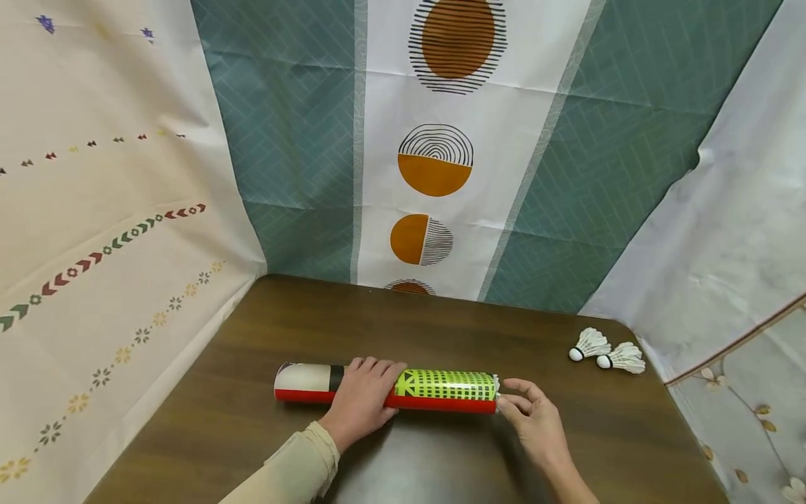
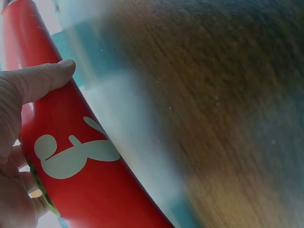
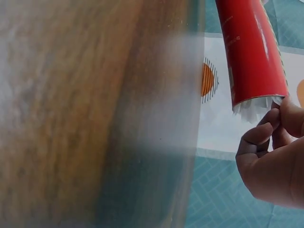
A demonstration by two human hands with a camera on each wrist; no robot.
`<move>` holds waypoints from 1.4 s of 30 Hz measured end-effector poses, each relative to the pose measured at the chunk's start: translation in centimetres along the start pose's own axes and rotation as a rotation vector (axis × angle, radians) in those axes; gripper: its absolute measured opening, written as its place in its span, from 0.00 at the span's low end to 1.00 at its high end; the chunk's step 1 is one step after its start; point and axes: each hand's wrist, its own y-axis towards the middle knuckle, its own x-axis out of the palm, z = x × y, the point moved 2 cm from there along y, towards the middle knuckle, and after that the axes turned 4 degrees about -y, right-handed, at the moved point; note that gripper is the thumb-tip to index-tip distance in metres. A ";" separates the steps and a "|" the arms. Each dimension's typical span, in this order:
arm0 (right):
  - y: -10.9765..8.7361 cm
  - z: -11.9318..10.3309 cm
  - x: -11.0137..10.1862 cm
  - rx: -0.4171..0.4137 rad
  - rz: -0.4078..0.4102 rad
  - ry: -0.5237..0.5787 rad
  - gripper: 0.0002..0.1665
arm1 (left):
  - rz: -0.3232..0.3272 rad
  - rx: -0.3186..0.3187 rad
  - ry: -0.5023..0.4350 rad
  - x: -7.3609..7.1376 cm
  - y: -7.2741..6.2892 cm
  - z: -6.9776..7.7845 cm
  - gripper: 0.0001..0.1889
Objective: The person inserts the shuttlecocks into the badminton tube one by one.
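A shuttlecock tube (image 1: 448, 385), red below with a yellow-green grid pattern above, lies sideways over the table. My left hand (image 1: 362, 397) grips it around the middle; in the left wrist view the thumb (image 2: 45, 80) lies across its red side, beside a pale printed figure. White feather tips of a shuttlecock (image 3: 251, 109) stick out of the tube's open right end. At that end my right hand (image 1: 536, 425) pinches the feather edge between thumb and fingers. The rest of that shuttlecock is hidden inside the tube.
Two white shuttlecocks (image 1: 590, 344) lie together at the table's far right corner. The brown wooden table (image 1: 302, 318) has a patterned cloth (image 1: 434, 105) hanging behind it, with light cloths on the left and right sides.
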 end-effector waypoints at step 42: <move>4.6 2.3 -8.8 -0.088 -0.040 -0.305 0.29 | 0.019 -0.006 -0.022 -0.7 -1.0 0.1 0.41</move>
